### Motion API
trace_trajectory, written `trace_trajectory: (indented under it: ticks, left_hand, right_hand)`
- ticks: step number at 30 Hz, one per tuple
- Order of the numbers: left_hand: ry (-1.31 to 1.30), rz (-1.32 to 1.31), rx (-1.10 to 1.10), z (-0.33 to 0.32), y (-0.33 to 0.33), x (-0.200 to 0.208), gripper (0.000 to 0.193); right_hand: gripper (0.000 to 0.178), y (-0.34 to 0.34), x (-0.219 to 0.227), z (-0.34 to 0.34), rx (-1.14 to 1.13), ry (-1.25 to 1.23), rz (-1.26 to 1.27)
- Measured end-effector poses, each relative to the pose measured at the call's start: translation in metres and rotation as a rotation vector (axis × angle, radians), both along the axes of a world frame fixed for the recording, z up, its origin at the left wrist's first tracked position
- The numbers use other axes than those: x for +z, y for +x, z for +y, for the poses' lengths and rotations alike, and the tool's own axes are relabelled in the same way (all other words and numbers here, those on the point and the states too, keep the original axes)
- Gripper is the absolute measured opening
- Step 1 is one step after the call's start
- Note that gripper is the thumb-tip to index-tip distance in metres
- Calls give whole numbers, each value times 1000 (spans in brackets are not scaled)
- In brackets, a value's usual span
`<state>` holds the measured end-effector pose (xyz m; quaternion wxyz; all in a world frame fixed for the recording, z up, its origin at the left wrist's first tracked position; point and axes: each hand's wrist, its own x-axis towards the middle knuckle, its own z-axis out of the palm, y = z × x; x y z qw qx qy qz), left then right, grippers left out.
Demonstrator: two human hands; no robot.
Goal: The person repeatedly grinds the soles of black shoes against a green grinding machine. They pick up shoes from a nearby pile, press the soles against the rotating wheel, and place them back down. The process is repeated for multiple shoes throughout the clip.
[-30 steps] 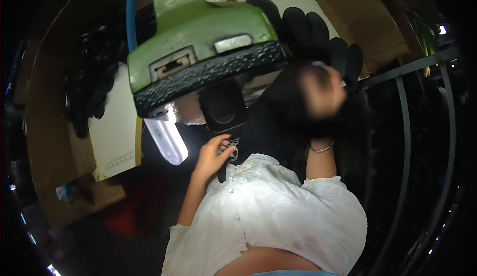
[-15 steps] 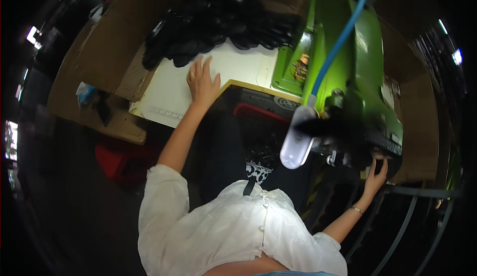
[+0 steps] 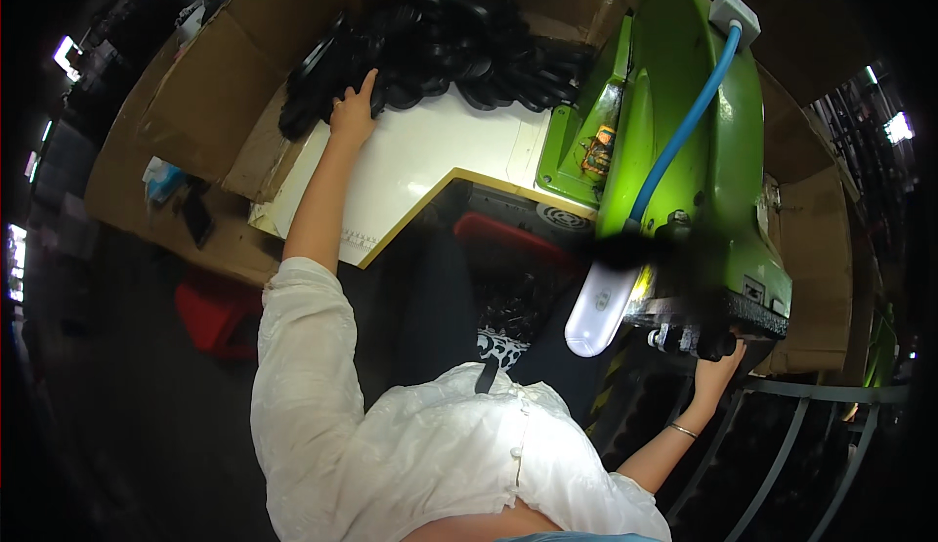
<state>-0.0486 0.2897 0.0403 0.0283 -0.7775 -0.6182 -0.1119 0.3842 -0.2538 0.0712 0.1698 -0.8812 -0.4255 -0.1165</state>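
Observation:
My left hand (image 3: 354, 114) reaches over the white tabletop (image 3: 430, 161) to the near edge of a heap of black, shiny, rounded pieces (image 3: 449, 44). Its index finger points out and the others are bent; I see nothing held in it. At the right stands a green machine (image 3: 664, 122), shaped like an industrial sewing machine, with a blue hose (image 3: 690, 117) down its side. My right hand (image 3: 718, 371), a bracelet on its wrist, is up against the underside of the machine's near end. Its fingers are mostly hidden there.
Cardboard walls (image 3: 220, 103) surround the table's left and far sides; another cardboard piece (image 3: 819, 249) stands right of the machine. A white rounded lamp (image 3: 598, 310) hangs at the machine's near end. A red plastic object (image 3: 210, 317) sits low left. Grey metal bars (image 3: 782, 454) run at lower right.
My left hand has moved away from me and to the left, from the bare tabletop to the black heap. My right hand has shifted slightly left and down, its fingers now more hidden.

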Motion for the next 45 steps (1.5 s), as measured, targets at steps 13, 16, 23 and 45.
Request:
trace_trajectory:
  ticks: [13,16,23,45]
  left_hand:
    - [-166,-116,-112,-151,-63,11,88]
    - [-37,-162,-78,-166,-56,26,68]
    - [359,-347,-103,-140,-36,6,25]
    - [-1018,-1037,-621,-363,140,45,35]
  right_hand:
    - [38,-29,-36,36,140,-16,149]
    - [36,-35,-40,51,230,-94,15]
    - [38,-77,-25,76,325,133,275]
    - [27,-180,-78,57,566,230,1420]
